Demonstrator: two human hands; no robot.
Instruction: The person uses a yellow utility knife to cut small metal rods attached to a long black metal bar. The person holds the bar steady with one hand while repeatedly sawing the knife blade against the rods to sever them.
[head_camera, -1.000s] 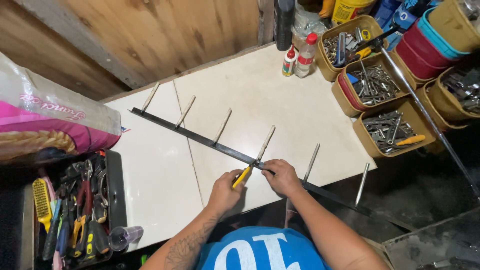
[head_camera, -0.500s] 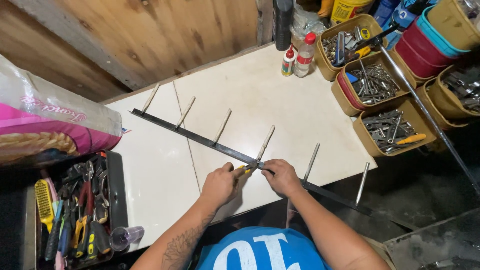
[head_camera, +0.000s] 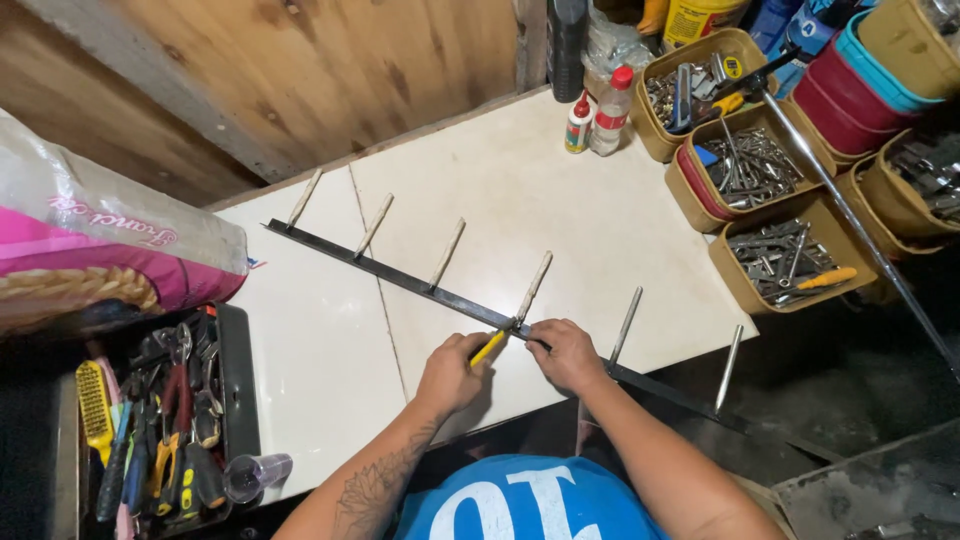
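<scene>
Both hands sit closer together than before; left hand (head_camera: 452, 372) pinches a yellow-handled tool (head_camera: 488, 347) against the black metal bar (head_camera: 400, 280); right hand (head_camera: 565, 352) presses the bar beside it; steady pressure seems needed.

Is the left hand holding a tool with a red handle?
No, the left hand holds a tool with a yellow handle against the black metal bar.
</scene>
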